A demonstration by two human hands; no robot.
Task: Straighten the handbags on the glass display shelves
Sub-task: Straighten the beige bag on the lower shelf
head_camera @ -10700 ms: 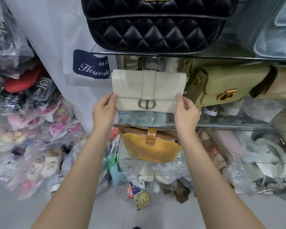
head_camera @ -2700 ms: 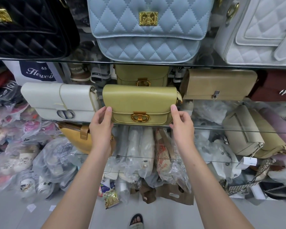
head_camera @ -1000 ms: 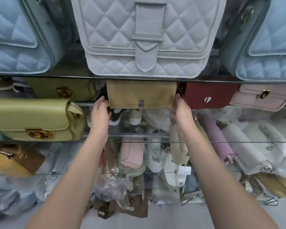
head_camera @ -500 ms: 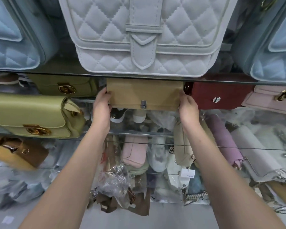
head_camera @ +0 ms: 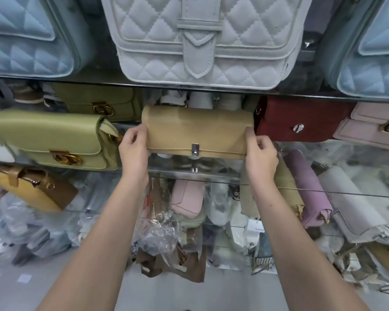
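tan handbag (head_camera: 195, 131): long axis ran left-to-right, straight ahead (neither side nearer)
left hand (head_camera: 134, 147): pinched its left end
right hand (head_camera: 261, 151): pinched its right end

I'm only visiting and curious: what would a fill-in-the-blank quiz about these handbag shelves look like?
1. The left hand and right hand hold one handbag, whose colour is ___.
2. Its small clasp is ___-coloured.
3. The neighbouring bag on its right is dark ___.
4. The quilted bag directly above it is ___.

Missing words: tan; silver; red; white.
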